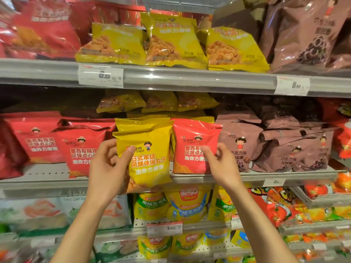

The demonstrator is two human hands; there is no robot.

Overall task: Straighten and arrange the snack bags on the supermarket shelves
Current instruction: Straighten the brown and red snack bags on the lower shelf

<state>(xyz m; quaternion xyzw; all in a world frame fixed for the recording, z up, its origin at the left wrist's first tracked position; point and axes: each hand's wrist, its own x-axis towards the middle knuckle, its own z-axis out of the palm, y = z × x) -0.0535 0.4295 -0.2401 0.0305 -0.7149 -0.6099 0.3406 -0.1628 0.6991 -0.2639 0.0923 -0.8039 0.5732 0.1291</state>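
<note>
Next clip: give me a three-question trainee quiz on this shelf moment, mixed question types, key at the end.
1. True or false: the left hand grips the yellow bag.
2. The red bag that the right hand pinches stands directly beside which colour bags on its right? A) green B) brown C) blue
3. Fill in: the yellow bag's bottom hangs below the front edge of the middle ____.

Key: 1 true; 2 B, the brown bags; 3 shelf.
</note>
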